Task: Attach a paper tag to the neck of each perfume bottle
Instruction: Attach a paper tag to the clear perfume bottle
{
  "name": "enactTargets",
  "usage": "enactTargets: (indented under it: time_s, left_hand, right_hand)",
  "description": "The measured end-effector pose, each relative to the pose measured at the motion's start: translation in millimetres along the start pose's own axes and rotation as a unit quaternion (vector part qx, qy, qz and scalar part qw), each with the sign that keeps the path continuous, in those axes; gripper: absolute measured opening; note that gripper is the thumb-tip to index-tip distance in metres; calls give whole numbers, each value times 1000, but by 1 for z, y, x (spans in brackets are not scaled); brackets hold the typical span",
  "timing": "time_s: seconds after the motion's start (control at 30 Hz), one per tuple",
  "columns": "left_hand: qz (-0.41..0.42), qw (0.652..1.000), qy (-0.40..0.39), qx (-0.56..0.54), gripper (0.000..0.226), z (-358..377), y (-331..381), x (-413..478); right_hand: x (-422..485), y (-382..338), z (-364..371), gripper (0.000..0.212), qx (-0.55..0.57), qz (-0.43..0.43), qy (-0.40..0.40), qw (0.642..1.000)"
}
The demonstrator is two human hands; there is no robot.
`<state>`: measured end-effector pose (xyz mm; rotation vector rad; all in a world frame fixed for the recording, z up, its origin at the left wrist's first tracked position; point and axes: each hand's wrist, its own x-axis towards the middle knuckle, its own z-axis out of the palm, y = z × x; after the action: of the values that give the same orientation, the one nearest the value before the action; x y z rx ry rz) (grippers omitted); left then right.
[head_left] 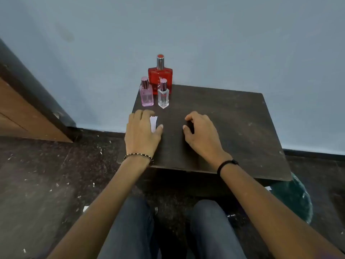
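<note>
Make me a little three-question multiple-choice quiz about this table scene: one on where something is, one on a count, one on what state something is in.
1. Where do the bottles stand on the table?
A. far left corner
B. near right corner
C. dead centre

2. How many perfume bottles are there?
A. two
B. three
C. five

3. What is the state of the bottle necks?
A. each carries a paper tag
B. all bare of tags
C. all wrapped in tape

Answers:
1 A, since the red bottle, pink bottle and clear bottle cluster at the far left corner by the wall.
2 B, one red, one pink, one clear.
3 B, no tag hangs on any neck; white paper sits at the left hand, while the right hand shows no paper.
</note>
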<state>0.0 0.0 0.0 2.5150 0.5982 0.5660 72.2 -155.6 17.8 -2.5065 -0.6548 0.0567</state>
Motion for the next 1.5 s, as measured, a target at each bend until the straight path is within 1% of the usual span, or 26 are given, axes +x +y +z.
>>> enactTargets:
  time_s: [0.07,0.1,0.17,0.27,0.33,0.4,0.5,0.6,0.63,0.73,0.8,0.87,0.93,1.13,1.2,1.27,1.37,1.43,1.5]
  left_hand:
    - [-65,997,-37,-3,53,-2,0,-4]
    - [-79,996,-51,0,56,-1,-1,-6]
    - [-89,994,-69,-8,53,-2,1,-7]
    - [-101,992,-71,-35,48,-3,8,-5]
    - [-107,990,-75,-59,48,-2,14,-7]
    - [-114,986,-79,-97,50,4,20,-9]
    - [-126,980,-69,-138,45,17,27,-9]
    - [-126,979,-36,-157,27,25,33,-3]
    - [-124,979,-22,-161,26,27,33,0]
    - [-124,976,1,-180,40,33,30,9]
    - [-126,975,9,-183,43,36,27,13]
    - [-121,977,9,-177,40,40,24,14]
    - [-113,980,4,-164,35,42,23,13]
    - [-153,965,-46,-209,30,38,19,20]
    - [-153,962,-52,-222,26,35,17,20]
    - [-153,956,-60,-243,22,31,16,18]
    - [-172,940,-71,-286,22,27,14,18]
    - [-175,936,-73,-297,21,27,11,19]
    - [-165,939,-72,-294,19,28,11,18]
  right_hand:
    - [-6,-3,-1,25,-8,1,-17,1000]
    - [-9,-2,0,26,-14,-2,-24,1000]
    - [-13,-4,0,28,-22,0,-48,999]
    - [-18,-7,-6,32,-18,5,-73,997]
    - [-21,-8,-8,33,-13,10,-75,997]
    - [-23,-5,-7,33,9,1,-54,998]
    - [-19,-1,-5,37,56,-25,-29,998]
    - [-11,2,-3,40,101,-37,-60,992]
    - [-6,3,-1,42,109,-41,-77,990]
    - [9,5,4,49,107,-48,-104,988]
    - [18,9,9,50,87,-68,-106,988]
    - [22,17,12,48,49,-111,-96,988]
    - [21,22,12,40,41,-136,-90,986]
    - [21,24,9,23,37,-150,-83,985]
    - [21,24,9,20,44,-161,-68,984]
    - [21,24,8,20,61,-157,-39,985]
    - [22,25,8,17,84,-139,-5,987]
    - [23,24,7,16,104,-111,-4,988]
    - [25,23,5,16,131,-63,-17,989]
